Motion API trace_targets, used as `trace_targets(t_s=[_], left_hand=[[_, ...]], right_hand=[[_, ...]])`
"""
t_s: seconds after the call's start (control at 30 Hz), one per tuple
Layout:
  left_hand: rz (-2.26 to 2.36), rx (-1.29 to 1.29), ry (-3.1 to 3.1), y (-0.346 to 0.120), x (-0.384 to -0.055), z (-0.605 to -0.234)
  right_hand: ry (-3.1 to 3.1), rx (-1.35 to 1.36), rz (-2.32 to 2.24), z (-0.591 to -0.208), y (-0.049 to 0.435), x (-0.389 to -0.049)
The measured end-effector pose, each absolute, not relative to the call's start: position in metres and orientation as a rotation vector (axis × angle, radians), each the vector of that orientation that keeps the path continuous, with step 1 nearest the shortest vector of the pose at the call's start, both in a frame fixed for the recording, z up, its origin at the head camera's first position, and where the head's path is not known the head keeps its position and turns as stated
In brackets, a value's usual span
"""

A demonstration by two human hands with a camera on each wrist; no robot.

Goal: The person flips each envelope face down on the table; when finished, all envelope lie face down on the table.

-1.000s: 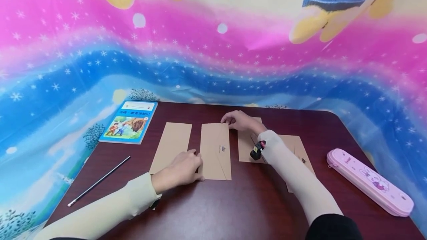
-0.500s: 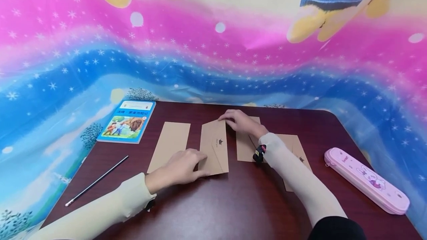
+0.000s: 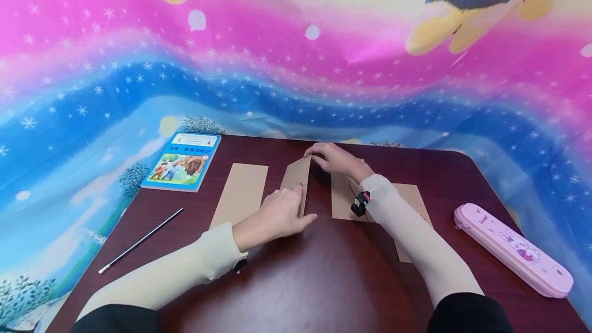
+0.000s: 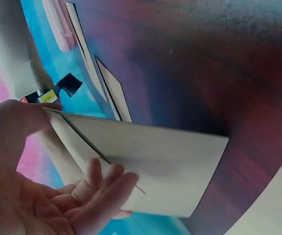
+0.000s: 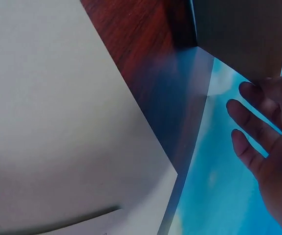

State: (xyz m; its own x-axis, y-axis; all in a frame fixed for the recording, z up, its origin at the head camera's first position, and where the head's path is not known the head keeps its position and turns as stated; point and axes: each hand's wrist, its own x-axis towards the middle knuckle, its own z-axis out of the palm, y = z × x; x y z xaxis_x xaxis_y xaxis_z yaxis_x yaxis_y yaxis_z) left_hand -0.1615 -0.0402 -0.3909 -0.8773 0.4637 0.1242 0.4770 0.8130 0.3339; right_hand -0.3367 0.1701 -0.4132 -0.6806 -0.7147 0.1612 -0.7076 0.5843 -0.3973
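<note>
Cloth [image 3: 287, 81] backs dark table [image 3: 319, 276]; right grip [image 3: 337, 160] pinches envelope [image 3: 297, 171]; left grip [image 3: 275, 215] wide beside it.

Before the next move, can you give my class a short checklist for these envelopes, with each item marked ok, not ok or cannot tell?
1. Right hand has a grip on the raised envelope: ok; it pinches an upper corner.
2. Raised envelope lies flat on the table: not ok; it is tilted up.
3. Flap folded right back: not ok; it lies over the envelope's face.
4. Left hand has fingertips under the flap: cannot tell; they are at the printed face, but the views don't settle it.
5. Pencil clear of both hands: ok; it lies off to the left.
6. Pencil case clear of both hands: ok; it lies at the far right.
</note>
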Motion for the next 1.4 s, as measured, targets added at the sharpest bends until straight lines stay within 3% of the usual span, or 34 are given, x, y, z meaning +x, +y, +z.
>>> trace_targets(t_s=[0.73,1.0,1.4], left_hand=[[-0.792,-0.806,-2.772,-0.050,-0.163,-0.371],[-0.905,-0.778,-2.723,-0.056,-0.161,-0.379],[-1.026,-0.712,-2.730,-0.071,-0.158,-0.384]], right_hand=[[2.587,-0.940,-1.058,-0.400,0.168,-0.339],[2.576,-0.935,-0.881,-0.417,0.163,-0.338],[2.669,-0.697,-0.673,-0.440,0.160,-0.337]])
